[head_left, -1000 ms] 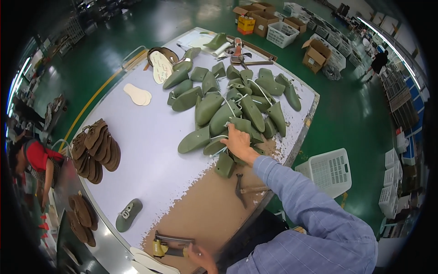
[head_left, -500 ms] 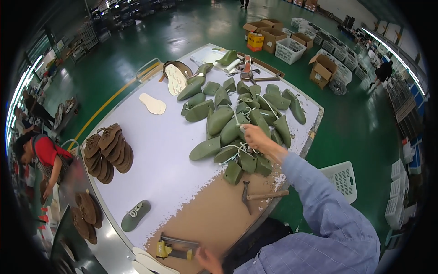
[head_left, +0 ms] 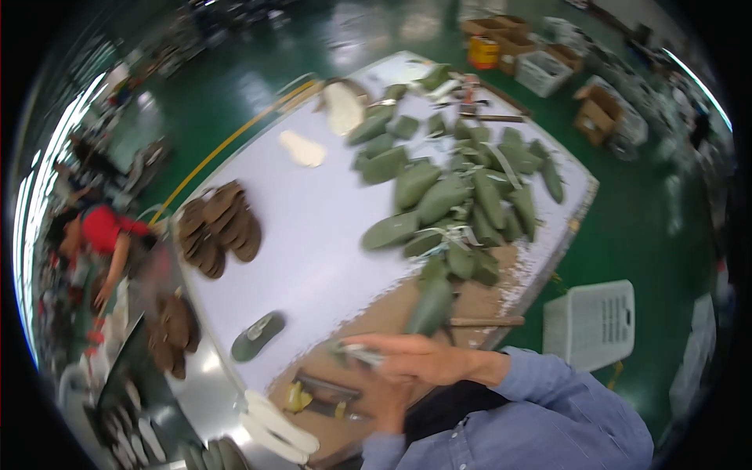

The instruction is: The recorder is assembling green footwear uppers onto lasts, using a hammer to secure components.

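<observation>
- Head view, location: one green shoe last [head_left: 431,307] is between the near side of the last pile [head_left: 442,196] and the person's hands, over the brown part of the counter [head_left: 313,258]. Whether it rests on the surface or hangs above it cannot be determined.
- Head view, orientation: its long axis slopes from upper right to lower left. The upper, rounded end faces the pile; the lower end runs down to the right hand [head_left: 427,360]. Toe and heel cannot be told apart with certainty — the picture is blurred.
- Head view, hands: the right hand's fingers reach leftward, closed on a blurred pale cord [head_left: 365,355] with some green at its far end. The left hand [head_left: 389,401] lies directly below, partly covered by the right; how far open it is, and whether it has hold of anything, cannot be told.
- Head view, surroundings: the hammer handle [head_left: 489,321] lies right of the last; the yellow-and-black tool [head_left: 321,395] lies left of the left hand.
- Head view, changes: half a second earlier the right hand was at the pile, well apart from the left. It has since come down beside the left — and the last now shows clear of the pile, in front of the hammer head.
</observation>
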Demonstrator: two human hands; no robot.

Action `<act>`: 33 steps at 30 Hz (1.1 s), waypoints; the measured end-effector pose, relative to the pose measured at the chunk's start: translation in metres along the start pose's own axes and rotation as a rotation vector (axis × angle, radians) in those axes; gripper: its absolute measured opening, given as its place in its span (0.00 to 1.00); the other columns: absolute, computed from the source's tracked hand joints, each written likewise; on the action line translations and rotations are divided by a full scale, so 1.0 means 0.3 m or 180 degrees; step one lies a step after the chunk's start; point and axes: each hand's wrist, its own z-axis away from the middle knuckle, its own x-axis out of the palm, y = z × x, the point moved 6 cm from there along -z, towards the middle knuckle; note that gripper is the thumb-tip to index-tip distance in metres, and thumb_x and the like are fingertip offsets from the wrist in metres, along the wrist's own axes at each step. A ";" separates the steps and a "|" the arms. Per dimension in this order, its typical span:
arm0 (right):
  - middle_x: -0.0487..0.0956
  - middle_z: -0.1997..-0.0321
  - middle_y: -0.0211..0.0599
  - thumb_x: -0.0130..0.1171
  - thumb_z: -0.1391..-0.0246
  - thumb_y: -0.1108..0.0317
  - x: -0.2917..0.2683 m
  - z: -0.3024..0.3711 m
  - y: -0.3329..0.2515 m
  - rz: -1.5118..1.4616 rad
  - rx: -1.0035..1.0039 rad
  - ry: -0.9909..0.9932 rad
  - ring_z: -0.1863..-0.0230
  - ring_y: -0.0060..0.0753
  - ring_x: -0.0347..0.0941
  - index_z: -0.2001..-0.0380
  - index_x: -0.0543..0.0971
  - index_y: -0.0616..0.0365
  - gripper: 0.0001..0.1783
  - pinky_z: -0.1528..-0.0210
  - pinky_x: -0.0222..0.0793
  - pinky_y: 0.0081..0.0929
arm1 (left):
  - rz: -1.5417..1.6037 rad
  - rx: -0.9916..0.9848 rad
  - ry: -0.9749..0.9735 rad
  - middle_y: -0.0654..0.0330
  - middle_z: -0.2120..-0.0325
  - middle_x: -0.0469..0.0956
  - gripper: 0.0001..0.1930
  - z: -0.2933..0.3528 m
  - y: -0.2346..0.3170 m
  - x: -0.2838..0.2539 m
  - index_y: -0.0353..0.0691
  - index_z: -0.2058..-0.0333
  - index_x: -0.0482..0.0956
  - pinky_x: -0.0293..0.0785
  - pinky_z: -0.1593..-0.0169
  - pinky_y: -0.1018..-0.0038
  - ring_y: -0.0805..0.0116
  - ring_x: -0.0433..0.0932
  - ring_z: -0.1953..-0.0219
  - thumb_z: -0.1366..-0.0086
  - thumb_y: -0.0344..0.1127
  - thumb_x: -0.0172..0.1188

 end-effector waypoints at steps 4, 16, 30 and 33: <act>0.60 0.82 0.22 0.45 0.41 0.70 -0.029 0.043 0.099 -0.0539 0.0583 0.0241 0.83 0.14 0.52 0.33 0.53 0.58 0.33 0.80 0.48 0.15 | 0.0840 0.0091 0.0978 0.44 0.43 0.63 0.38 -0.061 0.034 -0.067 0.39 0.42 0.64 0.58 0.38 0.55 0.45 0.61 0.40 0.52 0.39 0.70; 0.53 0.89 0.18 0.50 0.44 0.63 -0.183 0.266 -0.094 -0.0500 -0.0832 0.1210 0.93 0.11 0.43 0.37 0.52 0.70 0.36 0.94 0.41 0.14 | -0.0252 0.0741 0.0486 0.59 0.53 0.73 0.23 -0.090 0.004 -0.029 0.46 0.58 0.75 0.63 0.45 0.55 0.50 0.67 0.47 0.53 0.45 0.69; 0.72 0.66 0.35 0.52 0.41 0.69 -0.227 0.178 0.112 -0.0695 -0.0982 0.1841 0.73 0.22 0.63 0.48 0.68 0.55 0.17 0.70 0.62 0.22 | -0.0296 0.0710 0.0025 0.58 0.59 0.76 0.23 -0.144 -0.161 0.139 0.47 0.59 0.76 0.67 0.53 0.61 0.56 0.74 0.55 0.56 0.42 0.70; 0.76 0.64 0.36 0.48 0.38 0.65 -0.302 0.220 0.091 -0.0093 -0.1313 0.2375 0.69 0.26 0.69 0.46 0.66 0.55 0.18 0.63 0.65 0.24 | -0.0291 0.0906 -0.0085 0.59 0.62 0.77 0.21 -0.168 -0.107 0.163 0.45 0.61 0.77 0.67 0.54 0.62 0.56 0.74 0.57 0.55 0.43 0.70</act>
